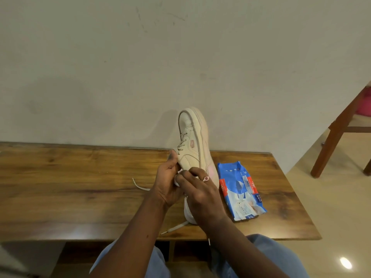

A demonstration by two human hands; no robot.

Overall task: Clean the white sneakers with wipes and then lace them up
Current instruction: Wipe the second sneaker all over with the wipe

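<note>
Gripping the sneaker [192,145], both hands [181,187] sit beside a wipes pack [240,190], print unreadable.

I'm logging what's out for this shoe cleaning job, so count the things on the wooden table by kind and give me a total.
White sneakers: 1 clearly seen; white under the hands may be a second, cannot tell
Blue wipes packs: 1
Loose white lace ends: 2
Total: 4
</note>
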